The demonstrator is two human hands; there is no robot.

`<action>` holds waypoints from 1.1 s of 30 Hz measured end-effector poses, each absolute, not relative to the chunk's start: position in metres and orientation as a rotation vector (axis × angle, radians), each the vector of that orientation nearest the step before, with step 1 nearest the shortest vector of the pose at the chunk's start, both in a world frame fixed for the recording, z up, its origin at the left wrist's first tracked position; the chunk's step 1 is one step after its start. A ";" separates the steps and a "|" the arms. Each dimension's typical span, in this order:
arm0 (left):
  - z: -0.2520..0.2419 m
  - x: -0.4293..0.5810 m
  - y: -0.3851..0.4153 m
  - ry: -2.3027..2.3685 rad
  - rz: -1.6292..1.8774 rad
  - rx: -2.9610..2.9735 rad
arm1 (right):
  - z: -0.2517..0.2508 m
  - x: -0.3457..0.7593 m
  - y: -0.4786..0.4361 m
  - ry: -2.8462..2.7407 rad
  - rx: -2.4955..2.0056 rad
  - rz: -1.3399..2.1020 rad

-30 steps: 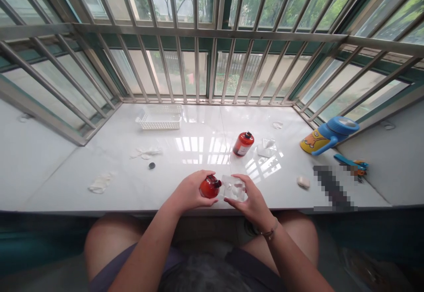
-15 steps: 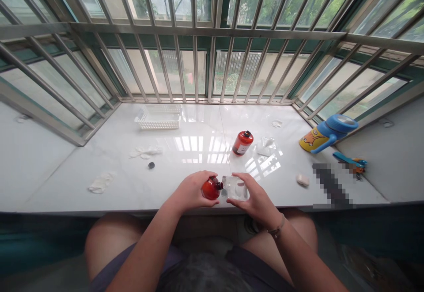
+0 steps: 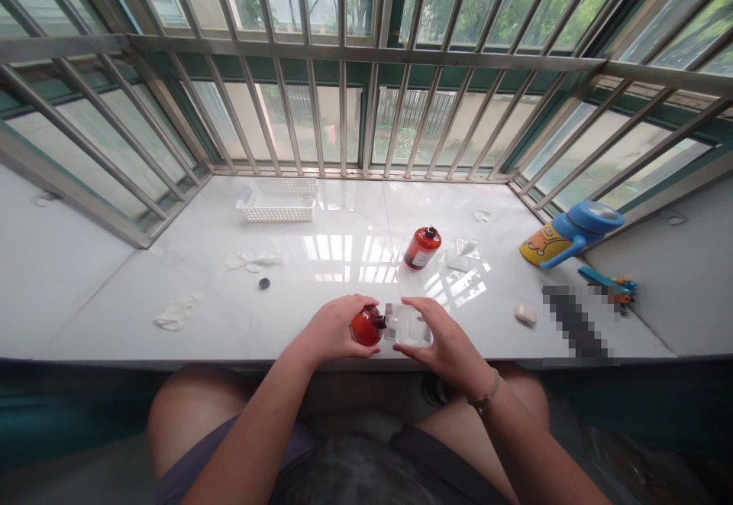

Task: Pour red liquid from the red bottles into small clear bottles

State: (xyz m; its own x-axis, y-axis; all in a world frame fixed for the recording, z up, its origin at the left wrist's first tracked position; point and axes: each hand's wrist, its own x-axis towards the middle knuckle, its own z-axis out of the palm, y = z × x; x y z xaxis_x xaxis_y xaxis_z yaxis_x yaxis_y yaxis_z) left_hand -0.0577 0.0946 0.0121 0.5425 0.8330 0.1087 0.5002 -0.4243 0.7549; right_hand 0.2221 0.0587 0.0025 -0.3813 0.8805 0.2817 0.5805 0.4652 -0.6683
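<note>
My left hand [image 3: 337, 328] is wrapped round a reddish-brown bottle [image 3: 365, 326], tilted so its dark neck points right. In my right hand [image 3: 432, 333] is a clear, square-sided container [image 3: 411, 327], held by its sides with fingers and thumb. The bottle's neck meets the near end of the container; whether liquid passes between them I cannot tell. Both are close to the counter's front edge. A small black cap [image 3: 264, 283] lies to the left of my hands. Behind them stands another red bottle [image 3: 422, 248] with a black top and a white label.
At the back left sits a white plastic basket [image 3: 278, 212]. Crumpled white tissues [image 3: 177, 312] lie on the left. A clear packet [image 3: 463, 254], a pale soap-like block [image 3: 525, 314], a blue-yellow flask [image 3: 564, 236] and a teal-orange tool [image 3: 610, 282] are on the right. Metal bars line the window.
The view has shifted slightly. Both hands keep their hold, with the bottle's neck still against the clear container; little else differs.
</note>
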 end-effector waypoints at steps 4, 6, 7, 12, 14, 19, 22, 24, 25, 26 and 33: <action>0.012 -0.059 0.094 1.073 0.635 2.092 | 0.010 0.221 0.060 -2.137 -1.207 0.579; 0.012 -0.060 0.094 1.075 0.634 2.088 | 0.014 0.221 0.061 -2.157 -1.202 0.555; 0.012 -0.060 0.094 1.076 0.634 2.087 | 0.015 0.221 0.062 -2.167 -1.200 0.545; 0.011 -0.061 0.094 1.080 0.645 2.078 | 0.021 0.221 0.064 -2.213 -1.201 0.504; 0.010 -0.061 0.095 1.083 0.647 2.073 | 0.023 0.220 0.065 -2.221 -1.204 0.493; 0.007 -0.063 0.095 1.090 0.665 2.068 | 0.027 0.217 0.065 -2.236 -1.219 0.459; 0.006 -0.063 0.095 1.096 0.669 2.068 | 0.028 0.216 0.065 -2.241 -1.221 0.440; 0.005 -0.064 0.095 1.098 0.669 2.066 | 0.029 0.216 0.065 -2.241 -1.217 0.430; 0.005 -0.064 0.095 1.098 0.670 2.066 | 0.029 0.216 0.065 -2.241 -1.217 0.424; 0.005 -0.064 0.095 1.098 0.671 2.066 | 0.030 0.216 0.065 -2.243 -1.217 0.418; 0.006 -0.063 0.095 1.104 0.667 2.059 | 0.035 0.214 0.065 -2.280 -1.223 0.377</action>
